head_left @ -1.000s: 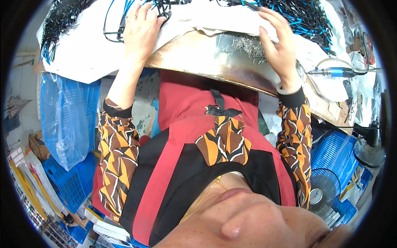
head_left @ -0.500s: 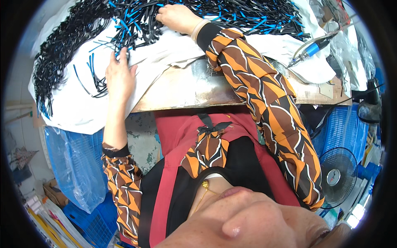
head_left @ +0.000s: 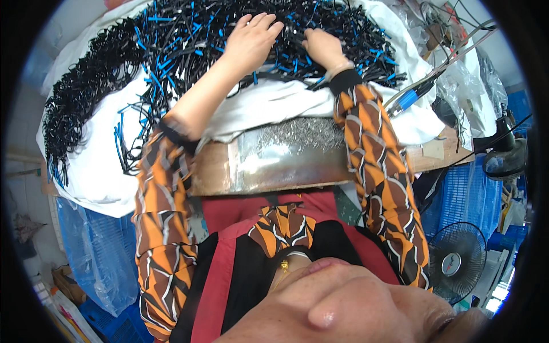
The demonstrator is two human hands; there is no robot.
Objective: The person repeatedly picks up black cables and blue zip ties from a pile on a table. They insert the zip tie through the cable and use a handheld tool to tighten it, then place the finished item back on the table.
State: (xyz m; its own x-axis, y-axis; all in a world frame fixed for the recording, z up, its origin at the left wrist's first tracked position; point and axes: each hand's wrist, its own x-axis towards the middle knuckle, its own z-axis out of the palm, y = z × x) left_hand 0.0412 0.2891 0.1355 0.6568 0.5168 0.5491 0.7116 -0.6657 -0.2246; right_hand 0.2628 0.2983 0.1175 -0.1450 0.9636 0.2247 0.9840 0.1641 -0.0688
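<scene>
Head view: on the white cloth (head_left: 269,103), the black-and-blue strip heap (head_left: 191,54) lies spread out but tangled, seemingly unsorted. My left hand (head_left: 253,43) is unclenched over it; my right hand (head_left: 325,49) curls there too, grip impossible to tell.

No readable text, only a blurred fan-hub mark (head_left: 452,263)

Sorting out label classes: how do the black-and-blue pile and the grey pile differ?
Colour: the black-and-blue pile mixes black and bright blue pieces; the grey pile is silvery grey.
Size: the black-and-blue pile is far larger than the grey pile.
Place: the black-and-blue pile lies mostly on white cloth, the grey pile on a shiny surface, lower in the picture.
Shared: both are loose heaps of thin pieces.
</scene>
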